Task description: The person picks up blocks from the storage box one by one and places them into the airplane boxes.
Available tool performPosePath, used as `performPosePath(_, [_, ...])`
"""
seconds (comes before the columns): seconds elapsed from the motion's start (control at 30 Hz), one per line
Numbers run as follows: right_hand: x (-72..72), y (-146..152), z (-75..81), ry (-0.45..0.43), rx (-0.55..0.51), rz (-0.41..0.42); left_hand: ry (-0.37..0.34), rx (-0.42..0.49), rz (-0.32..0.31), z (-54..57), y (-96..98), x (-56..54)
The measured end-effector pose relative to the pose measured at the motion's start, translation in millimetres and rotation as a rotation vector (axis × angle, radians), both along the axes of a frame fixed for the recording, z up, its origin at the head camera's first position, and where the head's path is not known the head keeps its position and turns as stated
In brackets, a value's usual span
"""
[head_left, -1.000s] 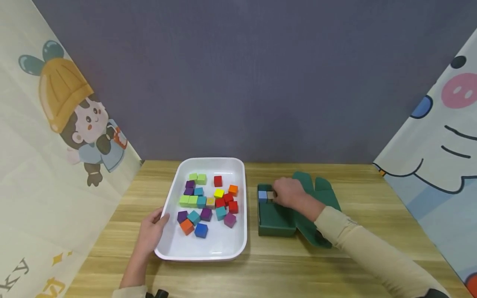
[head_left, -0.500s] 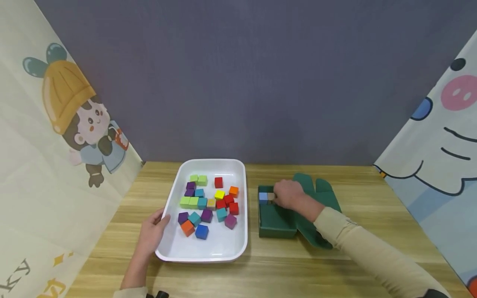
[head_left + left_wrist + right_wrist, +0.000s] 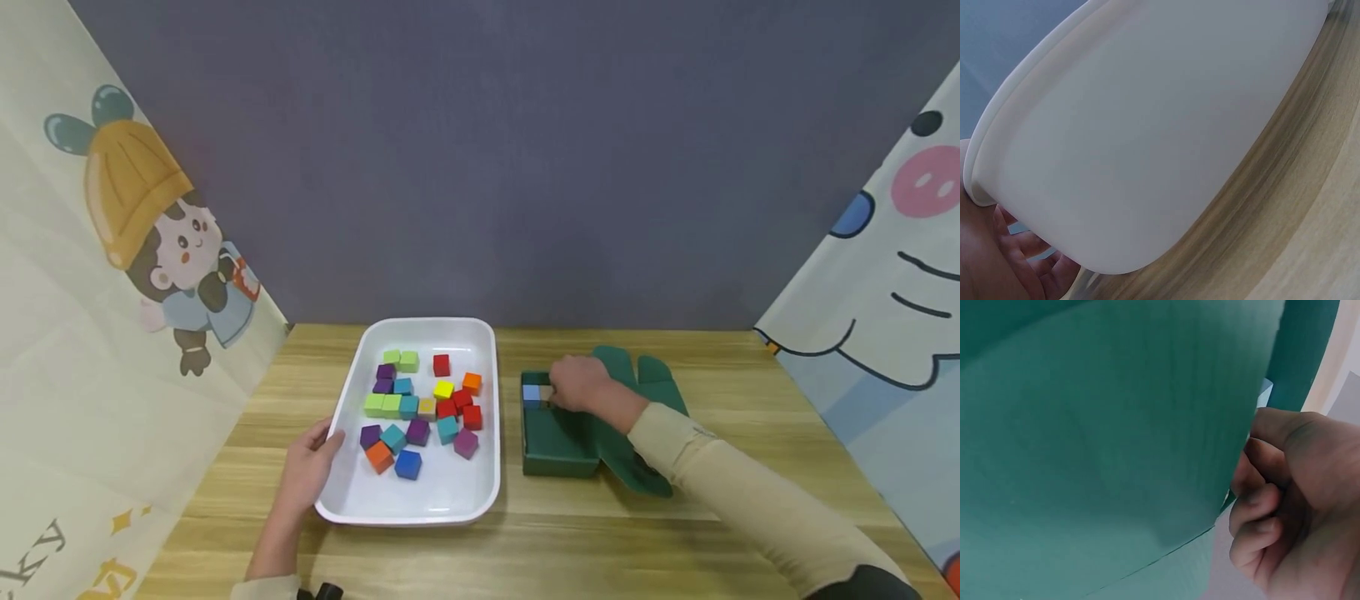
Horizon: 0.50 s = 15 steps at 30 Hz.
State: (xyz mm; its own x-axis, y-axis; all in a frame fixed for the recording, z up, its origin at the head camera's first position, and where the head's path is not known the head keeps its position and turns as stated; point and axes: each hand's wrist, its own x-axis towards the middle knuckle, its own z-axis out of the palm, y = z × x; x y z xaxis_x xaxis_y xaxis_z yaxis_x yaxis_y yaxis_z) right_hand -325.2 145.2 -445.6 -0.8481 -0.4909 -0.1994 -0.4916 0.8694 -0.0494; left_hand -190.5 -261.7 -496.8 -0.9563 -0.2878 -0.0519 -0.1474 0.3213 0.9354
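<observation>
In the head view my left hand (image 3: 306, 467) grips the left side of a white tray (image 3: 405, 504), thumb over the rim. The left wrist view shows its curled fingers (image 3: 1025, 244) by the tray's underside. Several coloured cubes lie in the tray, among them a blue cube (image 3: 408, 465) and a yellow cube (image 3: 444, 389). My right hand (image 3: 579, 384) reaches into a green cardboard box (image 3: 558, 468) and pinches a tan cube (image 3: 546, 395) beside a light blue cube (image 3: 531, 396). Its fingertips are hidden behind the box wall in the right wrist view.
The box's lid (image 3: 633, 467) lies folded open to the right, under my right forearm. Tray and box stand side by side on a wooden table (image 3: 570, 542). A dark grey panel (image 3: 517, 167) rises behind the table, with printed cloths at both sides.
Both hands stay in place, the left on the tray and the right at the tan cube in the box. The head view shifts very slightly.
</observation>
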Motion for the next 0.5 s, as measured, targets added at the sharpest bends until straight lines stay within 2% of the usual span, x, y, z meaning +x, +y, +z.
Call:
performPosePath(0.23, [-1.5,-7.5,1.7,-0.006,-0.037,0.022,-0.008,-0.016,0.001,1.6,-2.8,0.3])
performPosePath(0.5, [3.1,-42.2,27.2,0.024,-0.191,0.109,0.014,0.006,0.003,-0.2,1.0,0.4])
